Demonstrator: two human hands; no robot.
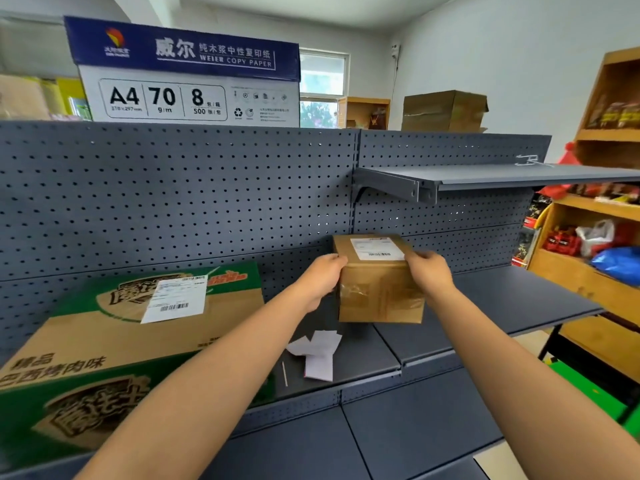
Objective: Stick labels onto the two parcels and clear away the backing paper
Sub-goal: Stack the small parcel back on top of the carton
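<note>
A small brown parcel (pixel 379 289) stands on the grey shelf (pixel 512 299), with a white label (pixel 376 248) stuck on its top. My left hand (pixel 323 277) grips its left side and my right hand (pixel 429 268) grips its right upper edge by the label. A large green and brown carton (pixel 114 344) lies to the left, carrying a white label (pixel 176 298) on its top. Several pieces of white backing paper (pixel 318 353) lie on the shelf in front of the small parcel.
A thin stick (pixel 284 373) lies beside the backing paper. Grey pegboard (pixel 173 202) backs the shelf, and an upper shelf (pixel 502 178) juts out at right. A copy-paper box (pixel 187 77) sits on top. Wooden racks (pixel 595 271) with goods stand at right.
</note>
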